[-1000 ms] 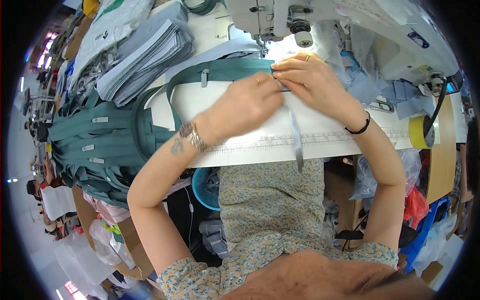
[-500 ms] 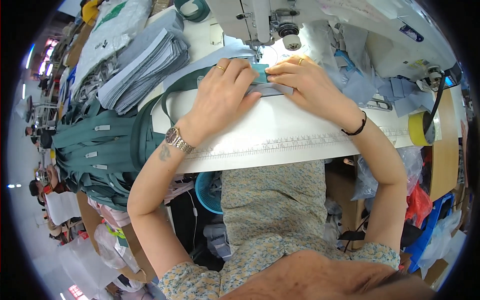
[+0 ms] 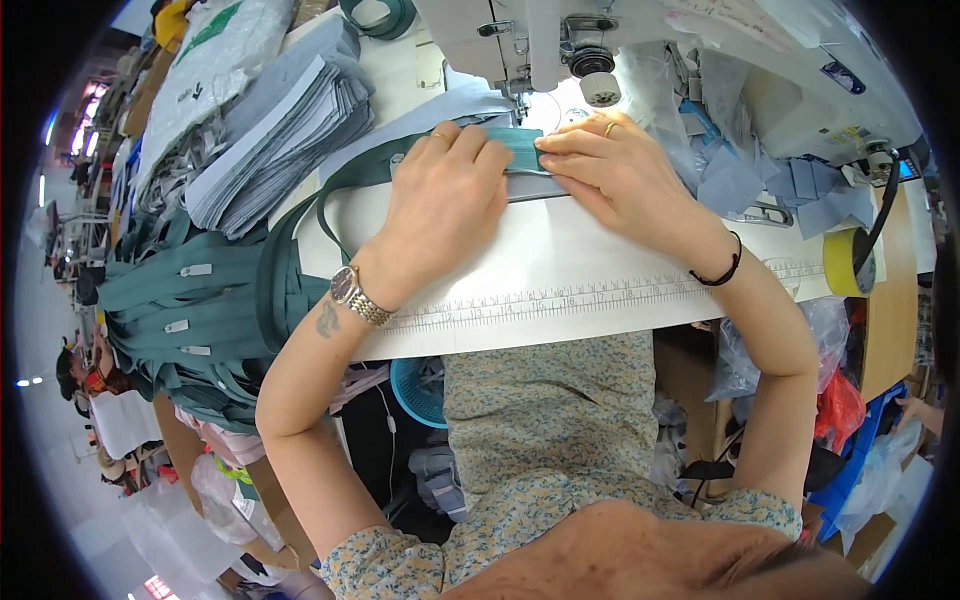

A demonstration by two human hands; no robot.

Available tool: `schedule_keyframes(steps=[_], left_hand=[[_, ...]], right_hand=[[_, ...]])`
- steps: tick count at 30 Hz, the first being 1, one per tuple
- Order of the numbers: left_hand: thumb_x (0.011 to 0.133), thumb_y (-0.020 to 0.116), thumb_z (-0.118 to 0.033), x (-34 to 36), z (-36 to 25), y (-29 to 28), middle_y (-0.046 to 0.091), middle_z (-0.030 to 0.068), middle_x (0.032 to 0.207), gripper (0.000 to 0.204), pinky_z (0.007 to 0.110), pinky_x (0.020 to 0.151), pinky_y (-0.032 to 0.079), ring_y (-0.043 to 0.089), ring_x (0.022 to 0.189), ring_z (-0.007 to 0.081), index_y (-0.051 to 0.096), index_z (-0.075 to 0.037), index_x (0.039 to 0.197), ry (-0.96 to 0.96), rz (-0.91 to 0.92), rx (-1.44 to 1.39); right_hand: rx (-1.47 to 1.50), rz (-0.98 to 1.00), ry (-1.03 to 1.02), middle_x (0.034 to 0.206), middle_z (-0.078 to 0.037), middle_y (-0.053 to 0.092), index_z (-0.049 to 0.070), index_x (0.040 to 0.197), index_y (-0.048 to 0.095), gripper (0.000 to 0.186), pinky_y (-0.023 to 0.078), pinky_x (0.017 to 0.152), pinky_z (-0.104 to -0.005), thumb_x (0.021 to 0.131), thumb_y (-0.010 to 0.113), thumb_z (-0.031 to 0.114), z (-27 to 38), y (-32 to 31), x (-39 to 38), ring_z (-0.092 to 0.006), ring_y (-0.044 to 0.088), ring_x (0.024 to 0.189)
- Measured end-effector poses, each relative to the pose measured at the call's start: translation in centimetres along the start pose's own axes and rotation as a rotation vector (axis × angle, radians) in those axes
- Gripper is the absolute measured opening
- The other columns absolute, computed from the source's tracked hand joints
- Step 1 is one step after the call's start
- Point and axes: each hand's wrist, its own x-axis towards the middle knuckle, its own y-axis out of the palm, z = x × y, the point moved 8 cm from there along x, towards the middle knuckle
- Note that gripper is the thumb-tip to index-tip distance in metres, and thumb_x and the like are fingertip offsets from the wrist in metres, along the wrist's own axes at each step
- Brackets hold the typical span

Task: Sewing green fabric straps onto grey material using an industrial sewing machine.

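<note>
Bright lamplight pools at the sewing machine (image 3: 560, 45) above a white bench (image 3: 560, 275) with a ruler scale along its near edge, a stack of grey pieces (image 3: 290, 150) and a heap of green strips (image 3: 190, 310) at the left. One green strip (image 3: 525, 150) lies across the bench just in front of the needle area, a grey strip (image 3: 535, 187) along its near edge. The right hand (image 3: 620, 170) pinches the green strip's end; the left hand (image 3: 450, 190) rests over its length, fingers bent, though whether they grip cannot be told. Loose layers look the likeliest trouble: should the left hand's pressure ease, the grey strip could slide out of line. The green strip's tail, curving back toward the heap, might snag and drag the end askew, and fingertips this near the needle area would leave little margin.
</note>
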Motion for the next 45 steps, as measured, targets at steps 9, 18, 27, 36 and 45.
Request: schedule_keyframes(steps=[9, 18, 27, 36, 45], left_hand=[[0.078, 0.073, -0.005, 0.4, 0.0, 0.6, 0.064, 0.0076, 0.082, 0.009, 0.038, 0.073, 0.051, 0.061, 0.082, 0.0282, 0.067, -0.004, 0.085, 0.067, -0.083, -0.223], [0.078, 0.073, -0.007, 0.3, 0.2, 0.6, 0.062, 0.0066, 0.078, 0.008, 0.038, 0.074, 0.050, 0.059, 0.079, 0.0269, 0.064, -0.005, 0.079, 0.063, -0.103, -0.254], [0.073, 0.069, -0.007, 0.4, 0.2, -0.8, 0.058, 0.0052, 0.078, 0.012, 0.036, 0.072, 0.050, 0.058, 0.079, 0.0232, 0.063, -0.007, 0.083, 0.202, -0.155, -0.073], [0.074, 0.066, -0.009, -0.3, 0.1, 1.4, 0.063, 0.0065, 0.096, 0.027, 0.028, 0.066, 0.057, 0.067, 0.081, 0.0173, 0.060, -0.002, 0.100, 0.449, 0.000, 0.321], [0.074, 0.067, -0.010, -0.1, -0.4, 1.7, 0.062, 0.0058, 0.094, 0.030, 0.027, 0.062, 0.056, 0.067, 0.077, 0.0151, 0.059, -0.001, 0.101, 0.486, -0.004, 0.339]], right_hand=[[0.025, -0.010, 0.013, 0.109, -0.006, 0.071, 0.002, 0.097, 0.073, 0.017, 0.047, 0.095, -0.0388, 0.085, 0.071, 0.013, 0.2, -0.4, 0.0, -0.0250, 0.062, 0.106], [0.036, -0.026, 0.007, 0.108, -0.005, 0.071, 0.002, 0.097, 0.073, 0.016, 0.048, 0.094, -0.0383, 0.084, 0.070, 0.011, -0.1, -0.1, 0.1, -0.0242, 0.062, 0.104], [0.038, -0.049, 0.000, 0.108, -0.005, 0.071, 0.002, 0.094, 0.072, 0.013, 0.048, 0.093, -0.0384, 0.083, 0.070, 0.008, 0.2, -0.3, 0.2, -0.0240, 0.063, 0.102], [0.028, -0.041, -0.011, 0.111, -0.006, 0.066, 0.002, 0.094, 0.073, 0.015, 0.046, 0.093, -0.0403, 0.081, 0.070, 0.007, 0.3, -0.4, 0.2, -0.0239, 0.060, 0.105], [0.041, -0.028, 0.001, 0.113, -0.007, 0.066, 0.002, 0.094, 0.072, 0.014, 0.047, 0.094, -0.0408, 0.082, 0.070, 0.007, 0.2, -0.3, 0.2, -0.0249, 0.060, 0.107]])
